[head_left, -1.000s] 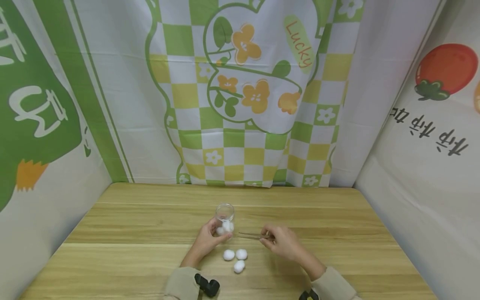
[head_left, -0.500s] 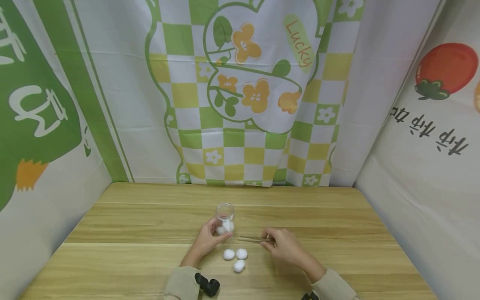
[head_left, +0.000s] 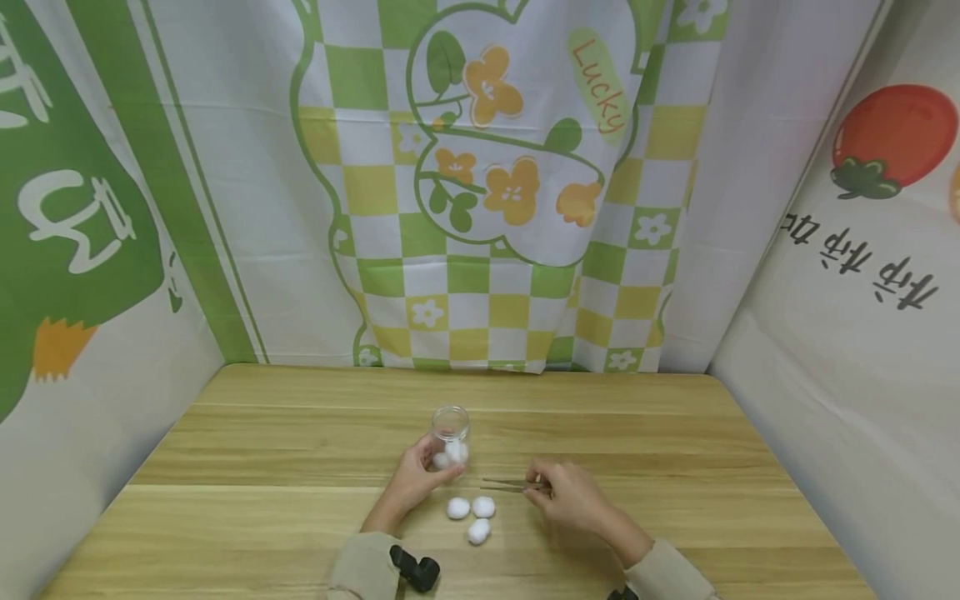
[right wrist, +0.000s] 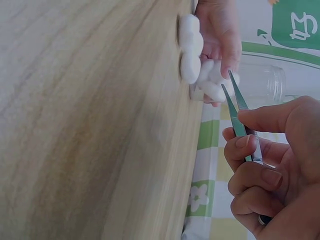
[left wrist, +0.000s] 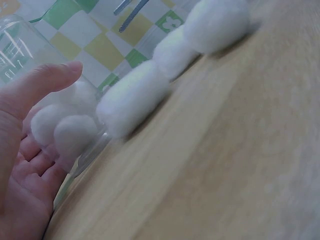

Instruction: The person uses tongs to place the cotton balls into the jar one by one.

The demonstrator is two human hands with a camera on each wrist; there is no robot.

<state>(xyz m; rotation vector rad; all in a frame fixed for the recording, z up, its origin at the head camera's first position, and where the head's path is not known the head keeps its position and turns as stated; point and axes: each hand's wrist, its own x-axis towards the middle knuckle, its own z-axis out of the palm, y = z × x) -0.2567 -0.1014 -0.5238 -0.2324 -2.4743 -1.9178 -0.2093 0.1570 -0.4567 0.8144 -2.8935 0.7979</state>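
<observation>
While between fingers (right wrist: pixel 235 154), tweezers (right wrist: pixel 236 121) ajar.

The left grip (head_left: pixel 414 479) is around the jar (head_left: pixel 450 425), which has cotton balls (head_left: pixel 456 452) in its lower part. To that grip's right and nearer the person, three loose balls (head_left: pixel 478 532) lie on the desk (head_left: pixel 637 425), two side by side, the third before them. From the right grip (head_left: pixel 566 492), tweezers (head_left: pixel 504 481) point left, beyond the loose balls, apart from the jar. Behind both grips hangs a cloth (head_left: pixel 510 312).
</observation>
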